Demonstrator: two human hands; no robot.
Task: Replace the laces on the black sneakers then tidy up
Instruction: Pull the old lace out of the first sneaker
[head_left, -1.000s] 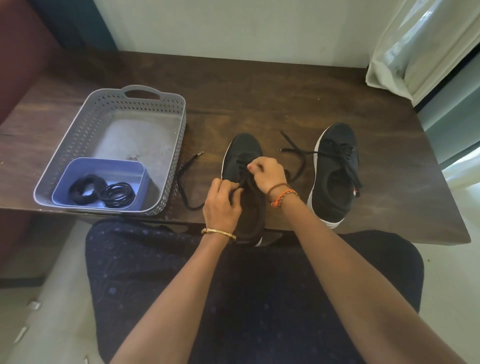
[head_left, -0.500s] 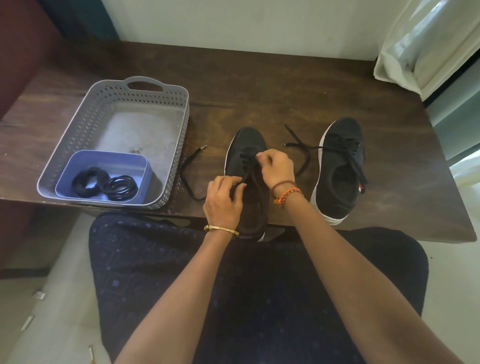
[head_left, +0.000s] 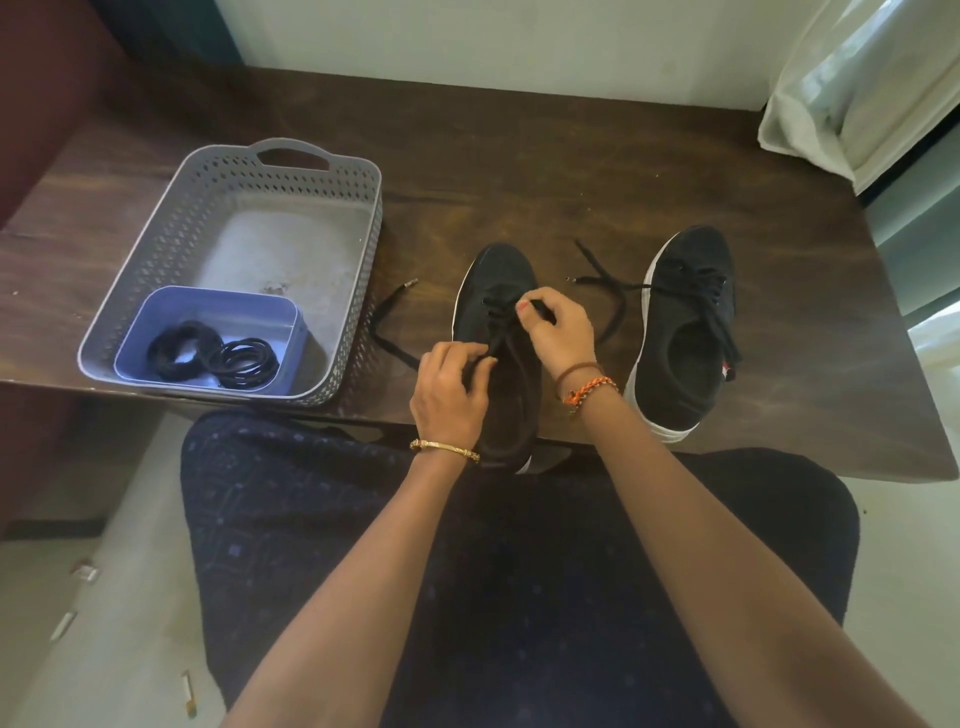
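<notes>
**Lacing in hand on the near sneaker; basket and second shoe alongside**

Gripping the lace (head_left: 496, 332) of the near sneaker (head_left: 501, 291), both hands sit over its eyelet rows at the table's front edge. The left hand (head_left: 449, 395) has fingers curled, pinching a strand of lace at the shoe's throat. The right hand (head_left: 558, 332) pinches another stretch of the same lace between thumb and fingers, just at 1 o'clock from the left hand. The hands cover most of the tongue and opening, so the lacing beneath them cannot be judged. One loose end of the lace (head_left: 395, 306) trails out at 9 o'clock from the shoe, lying on the table (head_left: 519, 166) towards the basket.

The second sneaker (head_left: 685, 322) stands at 3 o'clock from the first, apart from it, toe pointing away, white sole edge showing. Its own lace (head_left: 602, 283) is threaded, with ends spilling onto the table between the two shoes.

At 9 o'clock, a grey perforated basket (head_left: 171, 244) rests on the table, well apart from the hands. In its near corner sits a blue tray (head_left: 156, 332) holding coiled black laces (head_left: 213, 356).

A bracelet is on each wrist. A pale curtain (head_left: 857, 88) hangs at 2 o'clock, beyond the table's far corner. The person's dark patterned clothing (head_left: 311, 519) fills the foreground.
</notes>
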